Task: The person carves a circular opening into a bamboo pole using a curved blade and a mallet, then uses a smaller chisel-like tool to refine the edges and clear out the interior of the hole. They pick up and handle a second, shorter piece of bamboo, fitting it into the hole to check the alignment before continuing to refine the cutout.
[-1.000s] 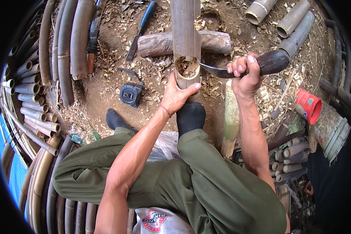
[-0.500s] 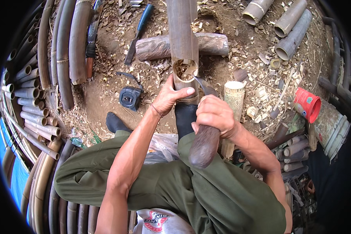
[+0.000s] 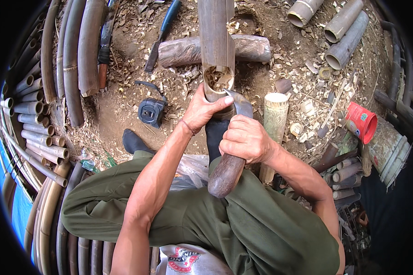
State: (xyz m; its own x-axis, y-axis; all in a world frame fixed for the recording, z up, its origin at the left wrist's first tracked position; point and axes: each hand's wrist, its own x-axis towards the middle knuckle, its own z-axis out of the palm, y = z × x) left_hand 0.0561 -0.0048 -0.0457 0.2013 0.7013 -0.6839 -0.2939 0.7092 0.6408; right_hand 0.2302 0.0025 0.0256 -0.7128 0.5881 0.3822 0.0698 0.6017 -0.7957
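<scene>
A thick bamboo pole [image 3: 215,41] points away from me, its near part resting by my foot. An opening cut in its upper side shows loose chips inside. My left hand [image 3: 202,109] wraps the pole just below that opening, thumb lying across the top. In my right hand [image 3: 248,140] is a curved knife [image 3: 228,174] with a thick dark wooden handle. My fingers are closed round the handle near the blade. The hooked blade tip meets the near rim of the opening, close to my left thumb.
A log [image 3: 181,51] lies crosswise under the pole. Left of it are a blue-handled chisel [image 3: 163,34] and a tape measure [image 3: 151,111]. A short upright bamboo piece [image 3: 275,114] stands right of the knife. Farther right is a red container [image 3: 361,123]. Bamboo poles [image 3: 71,68] line the left side.
The knife's handle end has swung left and the blade has turned, its tip shifting slightly left at the rim. My left hand keeps its hold on the pole.
</scene>
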